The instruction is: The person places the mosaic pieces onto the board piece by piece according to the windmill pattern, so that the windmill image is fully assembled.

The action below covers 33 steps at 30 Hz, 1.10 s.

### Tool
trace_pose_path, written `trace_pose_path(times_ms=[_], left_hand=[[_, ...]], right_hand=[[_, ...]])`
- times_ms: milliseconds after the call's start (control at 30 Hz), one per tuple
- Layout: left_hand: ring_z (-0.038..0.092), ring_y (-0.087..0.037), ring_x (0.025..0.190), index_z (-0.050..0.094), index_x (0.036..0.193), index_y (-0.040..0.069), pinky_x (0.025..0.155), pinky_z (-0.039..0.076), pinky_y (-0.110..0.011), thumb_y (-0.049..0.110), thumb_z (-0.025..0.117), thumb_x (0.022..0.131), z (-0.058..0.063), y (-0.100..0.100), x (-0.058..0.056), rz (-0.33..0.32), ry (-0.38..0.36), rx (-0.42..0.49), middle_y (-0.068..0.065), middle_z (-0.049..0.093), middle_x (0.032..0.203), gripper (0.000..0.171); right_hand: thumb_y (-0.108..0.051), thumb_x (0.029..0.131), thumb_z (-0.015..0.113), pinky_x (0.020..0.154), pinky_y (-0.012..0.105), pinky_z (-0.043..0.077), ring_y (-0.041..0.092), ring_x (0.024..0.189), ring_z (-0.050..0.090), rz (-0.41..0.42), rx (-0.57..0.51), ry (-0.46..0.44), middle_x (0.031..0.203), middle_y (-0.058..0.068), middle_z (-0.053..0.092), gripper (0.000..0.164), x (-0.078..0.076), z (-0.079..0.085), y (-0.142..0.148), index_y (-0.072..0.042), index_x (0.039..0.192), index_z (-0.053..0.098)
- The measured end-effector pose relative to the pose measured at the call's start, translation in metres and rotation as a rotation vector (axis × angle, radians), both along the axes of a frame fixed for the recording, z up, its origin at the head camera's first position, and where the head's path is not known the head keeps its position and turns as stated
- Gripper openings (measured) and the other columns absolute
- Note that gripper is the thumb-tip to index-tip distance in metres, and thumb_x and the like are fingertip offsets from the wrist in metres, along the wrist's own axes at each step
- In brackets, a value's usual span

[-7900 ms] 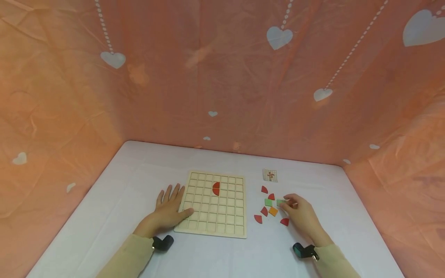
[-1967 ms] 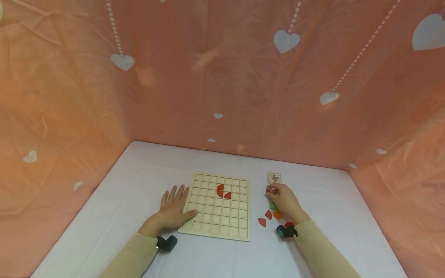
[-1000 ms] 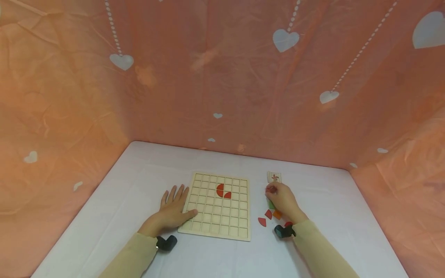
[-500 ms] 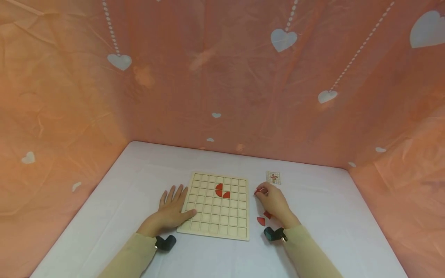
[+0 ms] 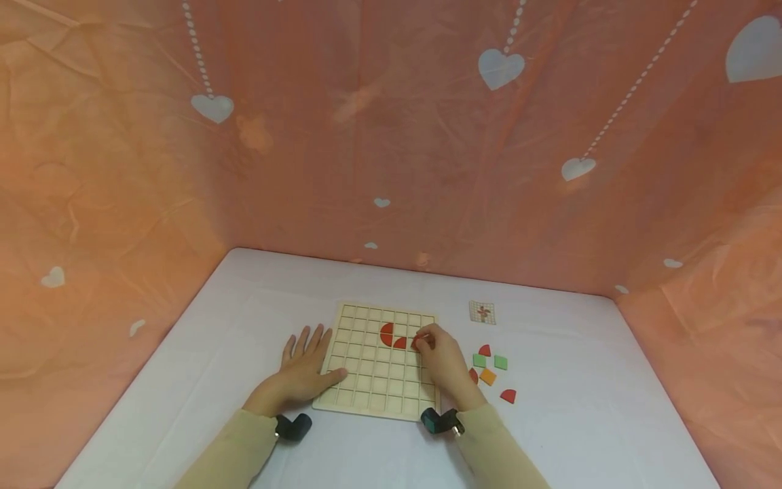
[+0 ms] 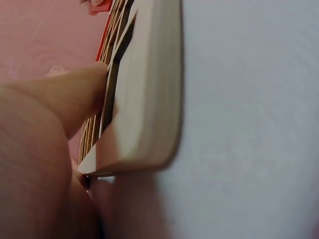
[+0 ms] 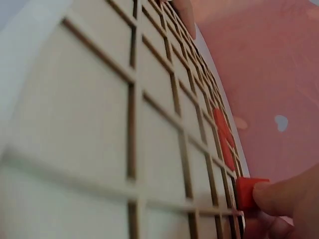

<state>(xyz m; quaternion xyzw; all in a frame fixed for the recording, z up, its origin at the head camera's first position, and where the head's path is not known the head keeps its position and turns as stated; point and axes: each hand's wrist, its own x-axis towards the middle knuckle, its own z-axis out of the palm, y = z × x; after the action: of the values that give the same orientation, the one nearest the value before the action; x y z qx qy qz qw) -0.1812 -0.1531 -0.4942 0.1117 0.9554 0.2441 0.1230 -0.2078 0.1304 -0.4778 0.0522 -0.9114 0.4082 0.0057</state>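
1. The right hand (image 5: 444, 360) partly hides its red piece (image 7: 246, 191); whether that piece touches the grid board (image 5: 373, 384) is unclear. The wrist overlaps another red wedge (image 5: 474, 375).
2. The right hand reaches over the board's right side; the left hand (image 5: 305, 375) lies flat, fingers spread wide, thumb on the board's left edge.
3. Right thumb and fingers pinch the red piece narrowly.
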Motion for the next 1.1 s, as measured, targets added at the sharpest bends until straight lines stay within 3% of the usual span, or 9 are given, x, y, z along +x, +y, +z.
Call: trace_pose_path(times_ms=[300, 600, 1100], left_hand=[[-0.013, -0.038, 0.144, 0.009, 0.154, -0.001, 0.11, -0.013, -0.055, 0.058, 0.053, 0.092, -0.001, -0.002, 0.0, 0.005, -0.002, 0.004, -0.021, 0.0, 0.16, 0.096], [-0.014, -0.038, 0.144, 0.008, 0.154, 0.0, 0.11, -0.014, -0.055, 0.057, 0.053, 0.092, -0.001, -0.002, 0.0, 0.013, -0.011, -0.003, -0.019, -0.001, 0.16, 0.095], [-0.013, -0.039, 0.144, 0.009, 0.153, -0.002, 0.11, -0.014, -0.055, 0.056, 0.054, 0.092, -0.002, 0.0, 0.0, 0.003, -0.01, 0.007, -0.021, 0.0, 0.16, 0.096]], right_hand=[[-0.013, 0.094, 0.063, 0.073, 0.037, 0.046, 0.019, 0.078, 0.054, -0.063, 0.012, 0.004, 0.085, -0.001, 0.061, 0.003, 0.0, -0.005, -0.013, -0.013, 0.096, 0.063], [-0.013, 0.095, 0.062, 0.073, 0.038, 0.045, 0.02, 0.08, 0.054, -0.04, -0.018, 0.016, 0.087, 0.002, 0.061, 0.006, 0.001, -0.005, -0.015, -0.007, 0.095, 0.064], [-0.016, 0.095, 0.062, 0.073, 0.036, 0.045, 0.019, 0.081, 0.052, -0.042, -0.016, -0.001, 0.087, 0.001, 0.059, 0.007, -0.001, -0.008, -0.011, -0.011, 0.092, 0.065]])
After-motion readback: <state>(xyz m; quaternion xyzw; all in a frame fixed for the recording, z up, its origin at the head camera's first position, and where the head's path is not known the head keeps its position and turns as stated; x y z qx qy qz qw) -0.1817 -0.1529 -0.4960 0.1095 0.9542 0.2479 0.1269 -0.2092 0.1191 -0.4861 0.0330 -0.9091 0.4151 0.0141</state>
